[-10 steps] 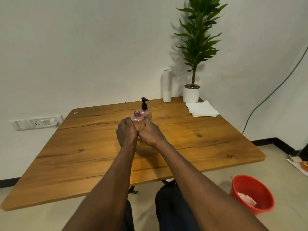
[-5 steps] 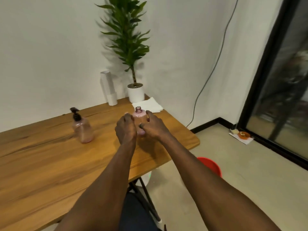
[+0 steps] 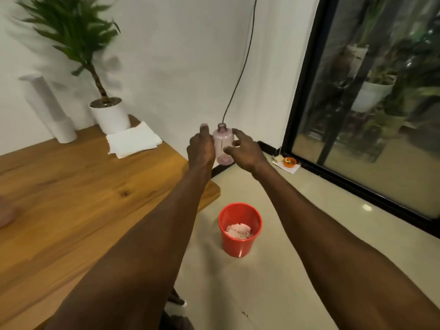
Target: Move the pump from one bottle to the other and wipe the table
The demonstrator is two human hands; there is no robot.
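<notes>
While the wooden worktop [image 3: 71,198] fills the left, a red bin [image 3: 240,229] stands on the floor beside its corner. Past that edge, the left hand [image 3: 201,151] and right hand [image 3: 245,151] each keep a grip round the open-necked pink bottle [image 3: 222,140], held upright in the air.

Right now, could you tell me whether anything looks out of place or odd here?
The pink bottle, its neck bare and open, is off the table: the left hand and right hand hold it in the air over the floor, past the table's corner and beyond the red bucket. Nothing looks spilled.
</notes>
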